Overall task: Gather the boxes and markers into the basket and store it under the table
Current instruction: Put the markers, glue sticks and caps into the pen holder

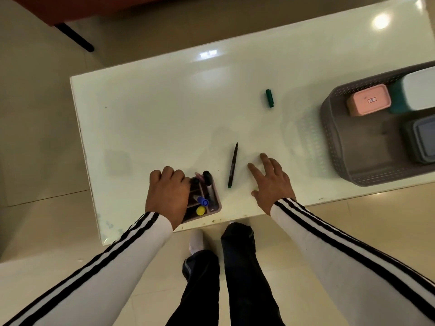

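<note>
My left hand (168,194) grips the left side of a pink marker holder (215,203) at the table's near edge; several markers stand in it. A thin black pen (233,165) lies just right of the holder. My right hand (270,182) hovers to the right of the pen with fingers spread, holding nothing. A green marker (270,98) lies farther back on the white table (153,118). The grey perforated basket (334,147) sits at the right edge with a pink box (368,100), a white-lidded teal box (414,92) and a dark grey-blue box (421,140) inside.
The table's near edge runs just above my legs and feet (197,238). Beige tiled floor surrounds the table. A dark furniture leg (75,36) and a reddish furniture piece stand at the far left.
</note>
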Motion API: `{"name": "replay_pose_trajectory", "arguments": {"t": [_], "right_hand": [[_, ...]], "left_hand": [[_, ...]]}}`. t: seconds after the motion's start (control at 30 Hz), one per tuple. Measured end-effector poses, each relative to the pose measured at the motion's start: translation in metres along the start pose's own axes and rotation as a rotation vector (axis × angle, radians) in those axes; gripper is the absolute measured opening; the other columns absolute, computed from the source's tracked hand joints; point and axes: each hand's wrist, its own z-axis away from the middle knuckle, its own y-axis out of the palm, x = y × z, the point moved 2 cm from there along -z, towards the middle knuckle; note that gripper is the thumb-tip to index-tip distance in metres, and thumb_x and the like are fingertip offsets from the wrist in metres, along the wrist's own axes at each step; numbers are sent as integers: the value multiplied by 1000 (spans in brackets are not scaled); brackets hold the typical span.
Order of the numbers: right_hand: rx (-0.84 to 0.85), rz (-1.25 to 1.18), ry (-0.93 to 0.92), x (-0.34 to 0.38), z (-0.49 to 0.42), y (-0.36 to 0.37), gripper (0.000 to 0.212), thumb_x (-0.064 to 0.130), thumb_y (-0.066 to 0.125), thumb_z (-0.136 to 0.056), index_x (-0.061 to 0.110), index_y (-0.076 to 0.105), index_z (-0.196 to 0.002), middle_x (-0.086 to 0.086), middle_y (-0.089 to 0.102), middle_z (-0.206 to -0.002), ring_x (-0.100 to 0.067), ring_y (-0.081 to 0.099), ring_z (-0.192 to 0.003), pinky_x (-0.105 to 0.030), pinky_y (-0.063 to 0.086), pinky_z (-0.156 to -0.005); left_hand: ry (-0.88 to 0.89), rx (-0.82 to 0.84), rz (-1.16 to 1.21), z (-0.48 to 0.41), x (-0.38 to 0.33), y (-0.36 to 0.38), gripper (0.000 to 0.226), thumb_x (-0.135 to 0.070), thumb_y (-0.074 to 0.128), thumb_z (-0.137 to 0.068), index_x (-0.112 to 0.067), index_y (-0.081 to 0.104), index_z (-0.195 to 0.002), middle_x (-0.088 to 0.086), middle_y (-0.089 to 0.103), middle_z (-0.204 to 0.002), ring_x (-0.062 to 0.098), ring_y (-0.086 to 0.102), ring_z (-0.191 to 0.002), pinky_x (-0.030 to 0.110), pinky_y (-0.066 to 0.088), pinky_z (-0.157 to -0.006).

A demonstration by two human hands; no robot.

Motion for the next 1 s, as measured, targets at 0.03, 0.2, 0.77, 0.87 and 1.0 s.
{"name": "replay_pose_trajectory", "arguments": {"t": [0.03, 0.2, 0.77, 0.87, 1.0], "right_hand": [[1, -3, -12, -1, 0, -2, 80, 31, 65, -89, 33, 18, -153, -4, -7, -164, -28, 1, -149, -44, 25, -116], [-98, -67, -64, 0, -8, -26, 51, 28, 56, -93, 26, 41, -142, -4, 32, -151, -27, 31, -136, -39, 37, -104], [58, -491, 369, 15, -47, -41, 26, 54, 52, -91, 30, 59, -85, 7, 63, -84, -19, 54, -70, -29, 43, -61], [-26, -586, 361, -13, -35, -50, 24, 53, 51, -93, 30, 60, -94, 9, 67, -89, -21, 62, -78, -32, 51, -68], [-129, -672, 351, -40, -25, -60, 16, 46, 53, -95, 33, 60, -101, 13, 70, -93, -18, 66, -79, -34, 54, -70]], "left_hand": [[-8, -18, 19, 1, 1, -1, 35, -16, 66, -63, -19, 64, -98, -1, 59, -96, 27, 47, -95, 39, 27, -81], [-6, -174, 170, 14, 11, -18, 42, -27, 53, -72, -13, 63, -110, 2, 59, -106, 27, 52, -99, 43, 33, -88], [36, -364, 297, -142, -38, -96, 32, -15, 52, -86, -19, 59, -117, -1, 56, -114, 23, 48, -108, 34, 27, -95], [85, -271, 294, -163, -63, -95, 36, -14, 47, -90, -23, 54, -124, -5, 55, -117, 19, 50, -107, 32, 23, -100], [145, -224, 278, -194, -86, -93, 42, -7, 48, -88, -22, 51, -127, -3, 52, -121, 20, 50, -107, 32, 24, -101]]}}
